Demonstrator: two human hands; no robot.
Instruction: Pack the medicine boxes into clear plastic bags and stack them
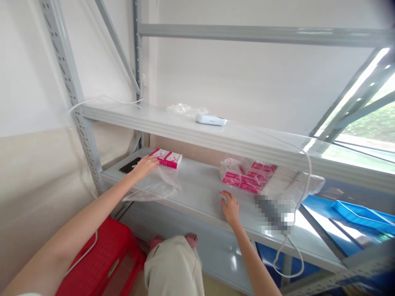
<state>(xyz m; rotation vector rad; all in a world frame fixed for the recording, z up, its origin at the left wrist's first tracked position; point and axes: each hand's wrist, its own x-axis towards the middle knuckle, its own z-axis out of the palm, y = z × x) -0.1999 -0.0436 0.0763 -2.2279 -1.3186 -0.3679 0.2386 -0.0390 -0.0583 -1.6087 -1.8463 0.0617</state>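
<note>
My left hand (147, 166) reaches to the left part of the lower shelf, its fingers stretched out against the near left side of the pink-and-white boxes (170, 158). A clear plastic bag (156, 191) lies below that hand and droops over the shelf's front edge. Beside the hand, on its left, is a flat black item (129, 166). My right hand (230, 205) hovers at or just above the shelf surface with loosely bent fingers apart and nothing visible in them. Behind it, more pink boxes (243, 181) sit inside clear plastic wrapping.
Above runs the upper shelf (148, 123), bearing a light-blue device (211, 119) and crumpled plastic (185, 109). A white cable (309, 172) hangs at the right, near a pixelated dark item (273, 213). A red stool (101, 250) stands lower left; blue bins (361, 211) are at right.
</note>
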